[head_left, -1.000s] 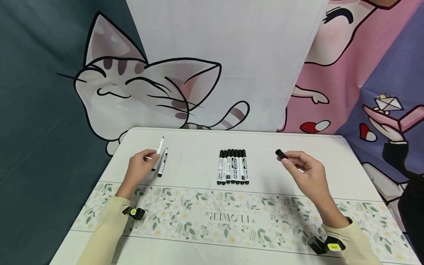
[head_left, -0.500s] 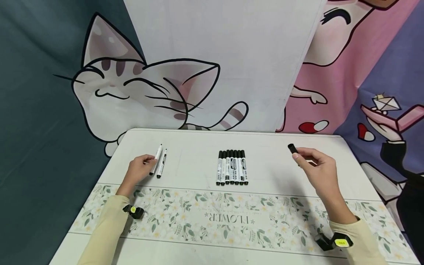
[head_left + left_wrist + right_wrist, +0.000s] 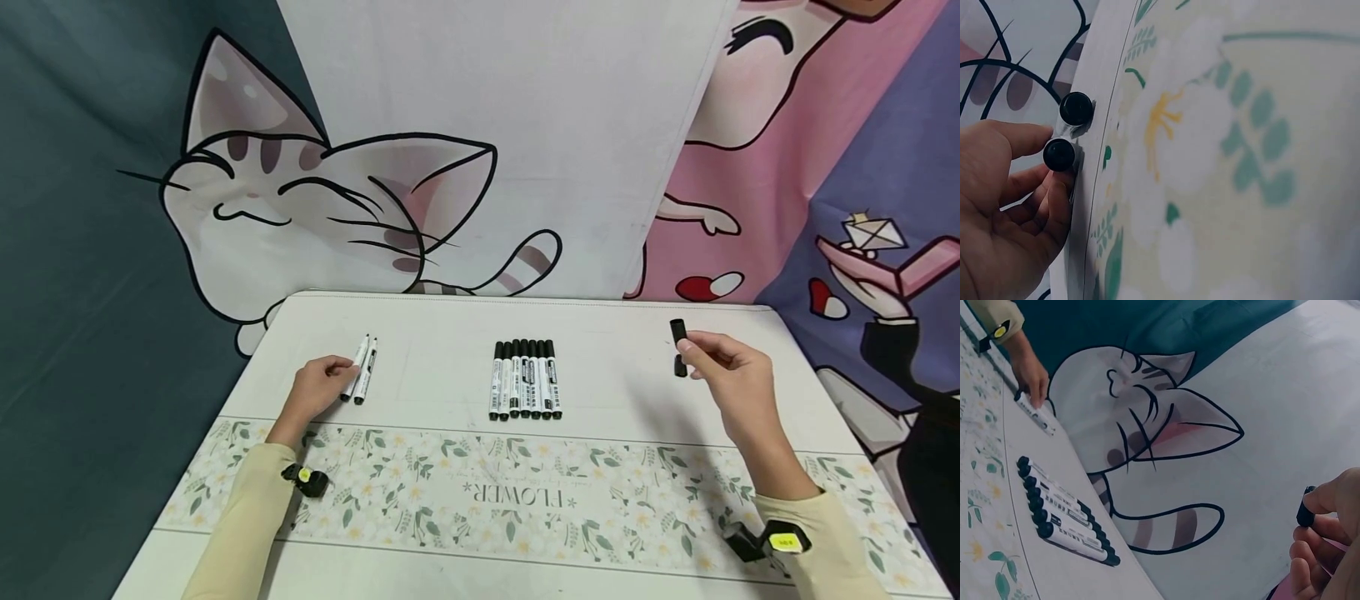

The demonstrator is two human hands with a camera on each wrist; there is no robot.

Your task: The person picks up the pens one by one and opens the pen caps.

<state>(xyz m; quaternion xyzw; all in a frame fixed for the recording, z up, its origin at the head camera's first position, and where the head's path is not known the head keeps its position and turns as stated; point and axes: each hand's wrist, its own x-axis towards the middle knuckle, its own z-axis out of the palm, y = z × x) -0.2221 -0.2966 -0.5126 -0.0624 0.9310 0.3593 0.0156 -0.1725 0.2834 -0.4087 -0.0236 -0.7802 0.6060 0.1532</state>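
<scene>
In the head view, my left hand (image 3: 322,385) pinches a white uncapped marker (image 3: 360,357) at the left of the table. A second uncapped marker (image 3: 367,372) lies close beside it on the right. The left wrist view shows the held marker's black end (image 3: 1059,154) between thumb and fingers, below the other marker's end (image 3: 1076,109). My right hand (image 3: 731,379) holds a black marker cap (image 3: 678,330) above the right of the table. Just below that cap a second black cap-like piece (image 3: 680,367) shows; whether it stands on the table or is held, I cannot tell.
A row of several capped markers (image 3: 525,379) lies side by side mid-table. A floral strip (image 3: 517,492) crosses the white table nearer me. Printed cloths (image 3: 450,83) hang behind the far edge.
My left hand has brought its marker down alongside the other one. My right hand has moved right with the cap, which now points more upright.
</scene>
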